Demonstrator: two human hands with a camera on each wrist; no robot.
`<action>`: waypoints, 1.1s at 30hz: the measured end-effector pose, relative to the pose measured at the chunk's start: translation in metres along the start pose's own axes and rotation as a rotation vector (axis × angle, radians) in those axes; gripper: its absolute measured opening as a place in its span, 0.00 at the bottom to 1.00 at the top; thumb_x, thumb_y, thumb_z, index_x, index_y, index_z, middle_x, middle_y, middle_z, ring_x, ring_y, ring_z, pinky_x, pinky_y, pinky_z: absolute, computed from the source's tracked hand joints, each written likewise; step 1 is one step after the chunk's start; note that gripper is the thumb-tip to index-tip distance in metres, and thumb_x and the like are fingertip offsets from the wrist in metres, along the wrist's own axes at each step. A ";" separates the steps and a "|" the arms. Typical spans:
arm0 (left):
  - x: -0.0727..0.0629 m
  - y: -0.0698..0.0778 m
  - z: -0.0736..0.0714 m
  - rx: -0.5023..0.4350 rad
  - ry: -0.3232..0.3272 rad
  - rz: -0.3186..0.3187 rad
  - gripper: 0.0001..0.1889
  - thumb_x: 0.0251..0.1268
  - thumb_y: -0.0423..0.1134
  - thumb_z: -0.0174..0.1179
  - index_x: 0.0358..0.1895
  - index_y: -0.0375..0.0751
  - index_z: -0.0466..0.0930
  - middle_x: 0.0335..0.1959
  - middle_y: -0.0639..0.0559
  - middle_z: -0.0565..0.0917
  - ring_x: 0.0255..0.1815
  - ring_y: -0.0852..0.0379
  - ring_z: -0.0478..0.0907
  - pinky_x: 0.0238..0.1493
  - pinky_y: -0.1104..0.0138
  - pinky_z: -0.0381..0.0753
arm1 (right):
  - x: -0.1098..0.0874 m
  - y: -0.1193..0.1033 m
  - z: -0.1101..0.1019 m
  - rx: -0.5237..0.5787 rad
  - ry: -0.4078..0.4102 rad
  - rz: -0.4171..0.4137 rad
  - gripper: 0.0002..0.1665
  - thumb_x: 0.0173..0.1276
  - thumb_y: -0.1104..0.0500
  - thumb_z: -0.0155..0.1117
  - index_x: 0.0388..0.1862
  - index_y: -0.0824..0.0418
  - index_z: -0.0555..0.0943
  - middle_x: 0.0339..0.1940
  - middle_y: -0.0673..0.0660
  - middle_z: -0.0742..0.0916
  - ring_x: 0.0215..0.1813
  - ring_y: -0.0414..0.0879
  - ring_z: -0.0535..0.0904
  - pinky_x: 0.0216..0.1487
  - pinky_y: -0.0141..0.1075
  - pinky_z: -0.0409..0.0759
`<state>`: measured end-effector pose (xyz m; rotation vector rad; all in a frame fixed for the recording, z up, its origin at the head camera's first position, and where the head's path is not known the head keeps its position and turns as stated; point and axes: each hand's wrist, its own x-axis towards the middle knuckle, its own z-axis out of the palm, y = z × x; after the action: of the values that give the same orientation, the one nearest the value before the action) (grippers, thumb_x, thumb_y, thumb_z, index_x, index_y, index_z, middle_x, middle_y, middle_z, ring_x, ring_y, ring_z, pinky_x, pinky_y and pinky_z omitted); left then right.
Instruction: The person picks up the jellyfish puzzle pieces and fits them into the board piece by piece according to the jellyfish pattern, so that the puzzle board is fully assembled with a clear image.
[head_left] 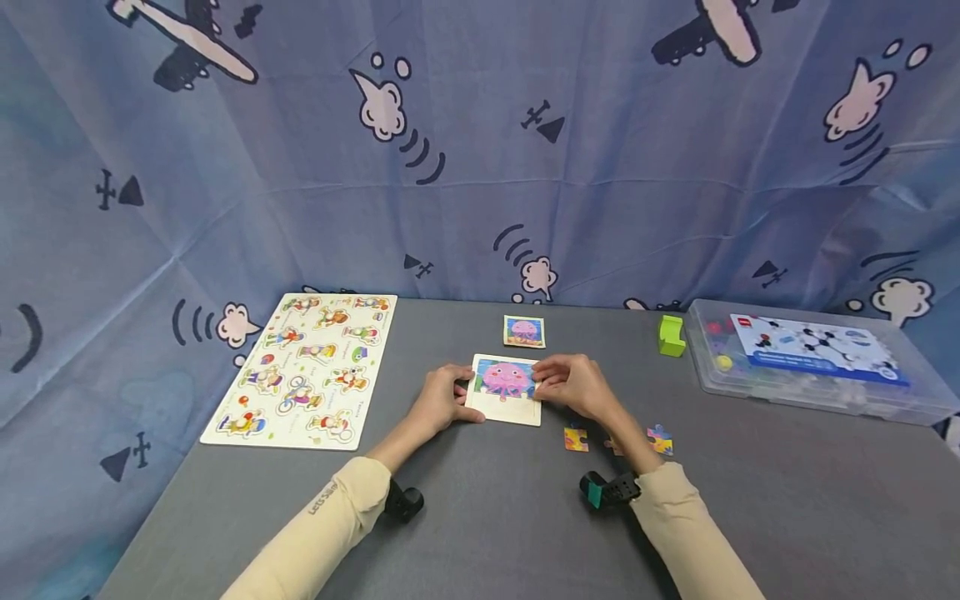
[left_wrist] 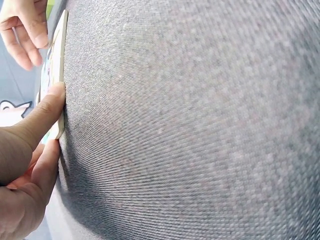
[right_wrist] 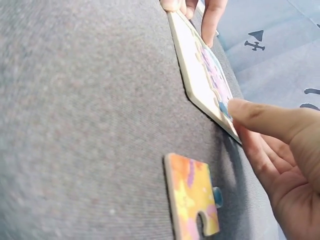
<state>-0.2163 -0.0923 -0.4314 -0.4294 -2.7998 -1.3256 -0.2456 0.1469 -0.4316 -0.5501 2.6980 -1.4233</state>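
Observation:
A small jigsaw board (head_left: 510, 410) lies on the grey table between the hands. Its upper part shows a pink octopus-like picture (head_left: 506, 379), while the strip nearest the person is bare wood. At the left edge, my left hand (head_left: 438, 400) pinches the board, thumb on the rim and fingers along the side. My right hand (head_left: 576, 385) grips the opposite edge, its thumb (right_wrist: 242, 109) over the picture and fingers against the side. Near the right forearm lie loose puzzle pieces, one yellow-orange (head_left: 576, 439) and one multicoloured (head_left: 660, 440); another (head_left: 613, 447) is partly hidden by the wrist.
Behind the board lies a small square picture (head_left: 523, 332) with a similar pink figure. A large peg puzzle board (head_left: 300, 371) is at the left. To the right are a green block (head_left: 671, 336) and a clear plastic case (head_left: 817, 358). A patterned curtain (head_left: 480, 167) hangs behind the table.

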 end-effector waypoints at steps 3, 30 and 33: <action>0.000 0.000 0.000 -0.004 0.001 -0.006 0.35 0.33 0.28 0.79 0.52 0.21 0.77 0.56 0.35 0.79 0.37 0.50 0.79 0.38 0.63 0.80 | 0.000 -0.001 0.002 0.027 0.021 -0.009 0.18 0.52 0.71 0.73 0.43 0.73 0.83 0.35 0.64 0.88 0.35 0.50 0.84 0.35 0.32 0.81; -0.001 0.000 0.000 0.001 -0.009 -0.013 0.35 0.34 0.28 0.79 0.53 0.21 0.77 0.56 0.35 0.78 0.37 0.50 0.78 0.38 0.63 0.80 | -0.043 0.009 -0.026 0.310 -0.022 0.079 0.19 0.64 0.68 0.65 0.52 0.76 0.77 0.46 0.70 0.84 0.42 0.38 0.83 0.45 0.29 0.80; 0.000 -0.002 0.001 0.005 -0.015 -0.003 0.35 0.34 0.28 0.79 0.53 0.21 0.77 0.56 0.35 0.78 0.37 0.49 0.78 0.39 0.63 0.80 | -0.061 0.014 -0.032 0.282 -0.031 0.020 0.18 0.63 0.69 0.65 0.50 0.77 0.77 0.45 0.71 0.84 0.42 0.39 0.83 0.43 0.28 0.80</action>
<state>-0.2169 -0.0927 -0.4329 -0.4365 -2.8161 -1.3212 -0.1992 0.1995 -0.4321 -0.5166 2.4106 -1.7331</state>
